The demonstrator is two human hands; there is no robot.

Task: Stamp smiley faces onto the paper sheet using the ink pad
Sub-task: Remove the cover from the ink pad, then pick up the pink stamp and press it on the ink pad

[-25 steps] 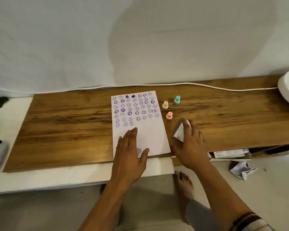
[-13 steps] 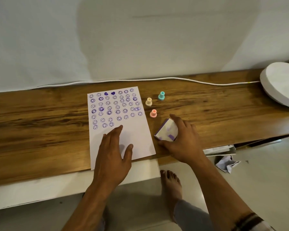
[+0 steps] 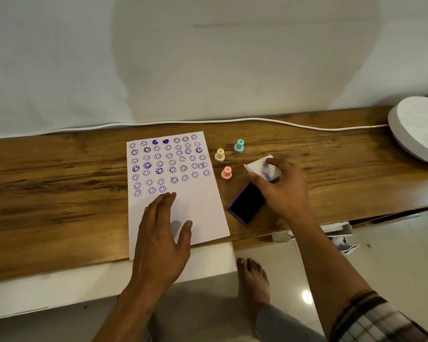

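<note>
A white paper sheet (image 3: 198, 208) lies on the wooden tabletop (image 3: 59, 183); its upper half carries several rows of purple smiley stamps. My left hand (image 3: 162, 233) rests flat on the sheet's blank lower half. To the right of the sheet, the ink pad (image 3: 246, 203) lies uncovered with its dark surface showing. My right hand (image 3: 282, 191) holds the pad's white, ink-stained lid (image 3: 262, 166) tilted up just beyond the pad. Three small stampers stand between sheet and lid: yellow (image 3: 219, 155), teal (image 3: 239, 146), pink (image 3: 226, 172).
A white cable (image 3: 232, 120) runs along the back of the tabletop to a round white object (image 3: 420, 129) at the right edge. White wall behind. Below the front edge are a white ledge (image 3: 59, 290), crumpled paper on the floor (image 3: 344, 245) and a bare foot (image 3: 252, 280).
My right hand lifted the white lid off and away from me, uncovering the dark ink pad. My left hand stayed flat on the sheet. The camera view shifted to the right.
</note>
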